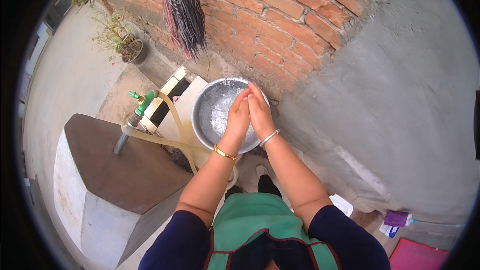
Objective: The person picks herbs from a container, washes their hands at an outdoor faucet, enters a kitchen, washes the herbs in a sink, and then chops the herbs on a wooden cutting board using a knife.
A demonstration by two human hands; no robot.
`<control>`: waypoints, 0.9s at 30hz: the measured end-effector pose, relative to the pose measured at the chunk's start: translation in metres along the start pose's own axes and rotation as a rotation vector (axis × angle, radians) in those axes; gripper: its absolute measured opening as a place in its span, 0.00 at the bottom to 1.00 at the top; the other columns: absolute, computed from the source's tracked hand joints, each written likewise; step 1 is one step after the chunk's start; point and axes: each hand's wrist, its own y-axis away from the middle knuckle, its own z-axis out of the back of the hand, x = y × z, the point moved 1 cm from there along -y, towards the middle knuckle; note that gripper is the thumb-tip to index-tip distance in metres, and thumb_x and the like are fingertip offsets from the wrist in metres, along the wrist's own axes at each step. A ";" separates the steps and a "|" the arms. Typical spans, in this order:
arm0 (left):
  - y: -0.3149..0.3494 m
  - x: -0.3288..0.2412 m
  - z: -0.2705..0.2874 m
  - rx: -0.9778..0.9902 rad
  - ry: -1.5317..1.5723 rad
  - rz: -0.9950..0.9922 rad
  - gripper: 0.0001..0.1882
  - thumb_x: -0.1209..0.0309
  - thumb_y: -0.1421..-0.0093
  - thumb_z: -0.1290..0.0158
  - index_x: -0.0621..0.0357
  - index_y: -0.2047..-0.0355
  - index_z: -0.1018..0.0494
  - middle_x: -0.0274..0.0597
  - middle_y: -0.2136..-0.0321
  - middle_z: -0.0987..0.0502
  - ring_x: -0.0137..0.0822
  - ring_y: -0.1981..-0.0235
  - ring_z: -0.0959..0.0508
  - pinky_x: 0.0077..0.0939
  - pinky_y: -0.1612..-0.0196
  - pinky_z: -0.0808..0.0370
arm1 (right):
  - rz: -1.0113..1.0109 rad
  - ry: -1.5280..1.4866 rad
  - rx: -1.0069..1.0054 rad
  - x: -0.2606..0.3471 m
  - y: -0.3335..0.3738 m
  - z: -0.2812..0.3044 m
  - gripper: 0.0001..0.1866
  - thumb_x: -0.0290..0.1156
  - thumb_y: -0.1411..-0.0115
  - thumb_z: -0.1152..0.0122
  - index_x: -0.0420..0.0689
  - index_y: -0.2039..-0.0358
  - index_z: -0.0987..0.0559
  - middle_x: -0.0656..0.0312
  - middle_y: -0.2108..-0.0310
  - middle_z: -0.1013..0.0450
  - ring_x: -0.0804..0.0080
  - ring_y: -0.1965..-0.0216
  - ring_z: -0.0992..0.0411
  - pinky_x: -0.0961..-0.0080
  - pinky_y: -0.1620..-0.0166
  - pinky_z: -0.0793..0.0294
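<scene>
Over a round metal basin holding rippling, glinting water, my two hands are brought together palm to palm. My left hand wears a gold bracelet at the wrist, and its stretched fingers lean against the other hand. My right hand, with a silver bangle, has its fingers extended upward past the left ones. Nothing shows in either hand, though the space between the palms is hidden. Droplets splash near the basin's far rim.
A green-handled tap with a yellowish hose stands left of the basin, by a concrete block. Behind are a brick wall, a hanging mop and a potted plant. A pink mat lies lower right.
</scene>
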 end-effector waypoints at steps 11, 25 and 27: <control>0.134 0.077 -0.082 0.415 -0.007 0.160 0.18 0.71 0.38 0.57 0.65 0.49 0.34 0.44 0.54 0.31 0.33 0.56 0.30 0.27 0.52 0.32 | -0.165 0.442 -0.271 -0.012 0.210 0.095 0.28 0.35 0.42 0.52 0.41 0.41 0.41 0.49 0.41 0.44 0.56 0.41 0.41 0.63 0.42 0.40; 0.732 0.052 -0.230 1.614 0.076 0.012 0.20 0.74 0.37 0.61 0.67 0.46 0.38 0.44 0.48 0.34 0.33 0.47 0.34 0.27 0.43 0.38 | -0.003 0.788 -1.323 0.204 0.826 0.170 0.26 0.28 0.48 0.43 0.38 0.48 0.36 0.47 0.44 0.42 0.50 0.51 0.32 0.63 0.52 0.28; 0.829 0.064 -0.225 1.838 0.051 0.007 0.20 0.74 0.38 0.60 0.67 0.45 0.38 0.44 0.46 0.35 0.34 0.45 0.35 0.28 0.43 0.38 | -0.073 0.937 -1.494 0.201 0.928 0.158 0.25 0.28 0.48 0.43 0.39 0.49 0.35 0.47 0.45 0.41 0.49 0.52 0.31 0.63 0.53 0.27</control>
